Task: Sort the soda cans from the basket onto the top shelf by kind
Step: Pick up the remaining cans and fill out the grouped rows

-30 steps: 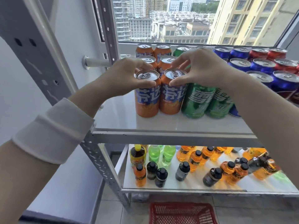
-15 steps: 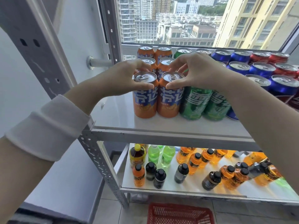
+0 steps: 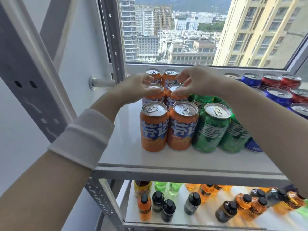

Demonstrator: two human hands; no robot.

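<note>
Left hand [image 3: 141, 87] and right hand [image 3: 198, 82] each pinch one of the middle-row orange cans [image 3: 154, 88] on the top shelf [image 3: 126, 147]; likely row-straightening, with a gentle release next

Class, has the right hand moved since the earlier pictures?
Yes: off the front orange can, the right hand went back towards the window, over the second-row can.
</note>
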